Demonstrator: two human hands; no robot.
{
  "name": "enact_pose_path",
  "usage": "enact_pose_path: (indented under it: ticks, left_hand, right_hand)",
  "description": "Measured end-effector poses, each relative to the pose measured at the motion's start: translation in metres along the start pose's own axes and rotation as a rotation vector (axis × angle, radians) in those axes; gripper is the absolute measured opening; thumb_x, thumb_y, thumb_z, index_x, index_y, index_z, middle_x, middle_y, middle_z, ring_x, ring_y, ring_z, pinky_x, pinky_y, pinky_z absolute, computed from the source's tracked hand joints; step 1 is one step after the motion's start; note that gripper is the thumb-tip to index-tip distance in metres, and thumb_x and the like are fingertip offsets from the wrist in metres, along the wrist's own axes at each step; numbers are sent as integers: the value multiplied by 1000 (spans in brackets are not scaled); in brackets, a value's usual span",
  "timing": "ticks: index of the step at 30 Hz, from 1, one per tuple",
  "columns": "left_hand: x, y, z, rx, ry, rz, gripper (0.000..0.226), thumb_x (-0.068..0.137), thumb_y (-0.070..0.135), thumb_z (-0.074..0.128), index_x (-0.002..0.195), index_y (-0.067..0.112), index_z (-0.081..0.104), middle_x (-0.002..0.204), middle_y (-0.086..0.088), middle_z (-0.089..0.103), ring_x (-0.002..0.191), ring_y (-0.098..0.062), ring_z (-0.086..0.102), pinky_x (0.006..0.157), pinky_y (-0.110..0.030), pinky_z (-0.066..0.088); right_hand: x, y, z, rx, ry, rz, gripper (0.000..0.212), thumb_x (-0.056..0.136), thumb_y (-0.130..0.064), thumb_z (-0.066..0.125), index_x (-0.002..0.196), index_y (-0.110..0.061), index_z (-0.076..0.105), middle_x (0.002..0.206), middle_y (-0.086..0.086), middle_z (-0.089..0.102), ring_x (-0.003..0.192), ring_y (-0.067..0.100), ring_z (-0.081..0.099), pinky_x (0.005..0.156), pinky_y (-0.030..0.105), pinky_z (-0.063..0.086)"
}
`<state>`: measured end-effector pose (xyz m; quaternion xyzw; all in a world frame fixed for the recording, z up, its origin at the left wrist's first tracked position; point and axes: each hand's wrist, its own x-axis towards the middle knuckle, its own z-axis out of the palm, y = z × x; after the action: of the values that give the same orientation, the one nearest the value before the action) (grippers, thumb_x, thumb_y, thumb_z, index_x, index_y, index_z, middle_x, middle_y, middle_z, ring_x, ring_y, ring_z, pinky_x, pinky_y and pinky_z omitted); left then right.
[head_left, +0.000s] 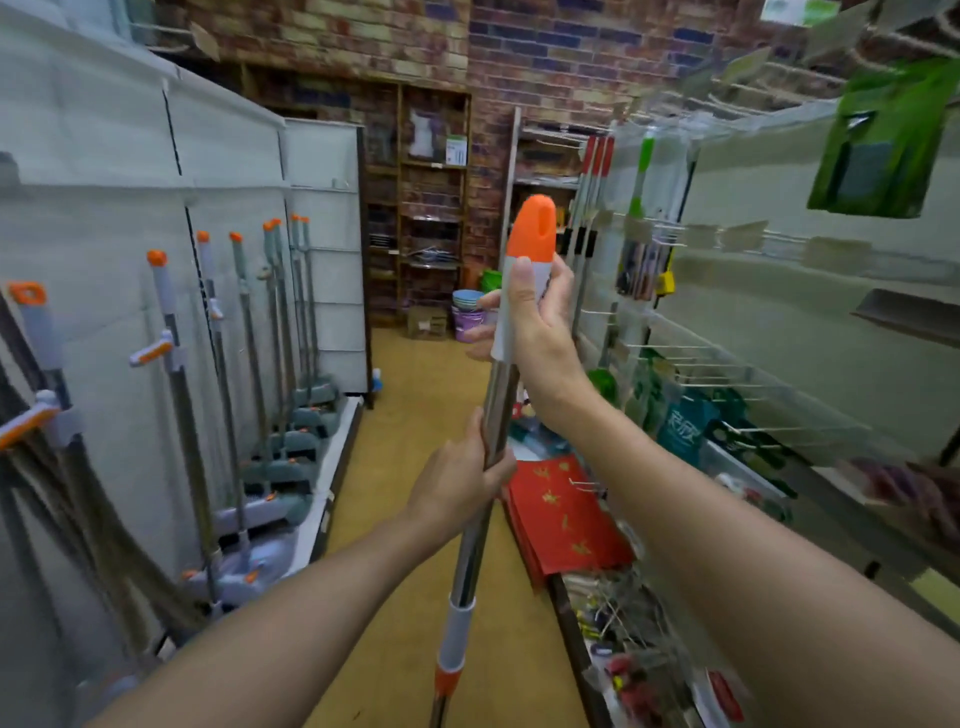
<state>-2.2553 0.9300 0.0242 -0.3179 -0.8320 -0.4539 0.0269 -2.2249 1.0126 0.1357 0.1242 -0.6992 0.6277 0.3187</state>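
Steel mop pole (470, 566) with orange cap and white sleeve, near upright above yellow aisle floor (405, 395); clasped mid-shaft by curled left hand (460, 480), wrapped just below cap by right hand (535, 322).

White Chinese characters – too blurred to read surely – stand on a teal packet (684, 423).

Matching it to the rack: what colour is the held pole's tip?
The tip is orange, clearest in the head view.

mops (244, 364) line left wall; red packets (566, 519) right.
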Motion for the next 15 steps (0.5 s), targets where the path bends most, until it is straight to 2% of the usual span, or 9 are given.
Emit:
enact_pose_path:
  ticks: [2,6,9,13,15]
  left_hand:
    - [32,-13,-2,-36,8,1,36,92,28,54,122,18,38,76,-6,67,69,-23,69,67,-47,57]
    - [101,-45,-5,-98,32,30,38,89,24,55,121,23,35,77,-6,66,68,-23,68,67,-49,57]
    - [157,-69,-8,-44,53,67,40,90,29,55,122,16,37,79,-8,69,68,-26,68,66,-49,56]
    - [238,-99,-21,-16,103,159,43,91,32,55,124,13,35,75,-7,71,67,-27,69,65,-46,56]
    - [280,-112,-28,-57,105,165,53,86,39,56,127,16,33,79,-9,70,70,-32,69,65,-47,57]
  right_hand:
    - [22,29,1,-8,-20,23,29,102,-34,33,127,-30,20,88,10,55,56,18,61,58,38,57]
    - [75,82,9,-39,23,19,34,102,-33,33,132,-18,24,71,6,48,48,17,48,49,31,46]
    - [126,116,13,-59,76,-21,37,102,-34,35,133,-14,27,65,5,44,46,16,43,44,28,42]
    - [200,157,24,-41,102,-91,35,102,-34,37,130,-14,33,63,3,49,44,17,47,44,29,44]
    - [236,175,28,-68,115,-120,34,101,-34,37,130,-18,33,65,2,52,45,18,51,44,29,46]
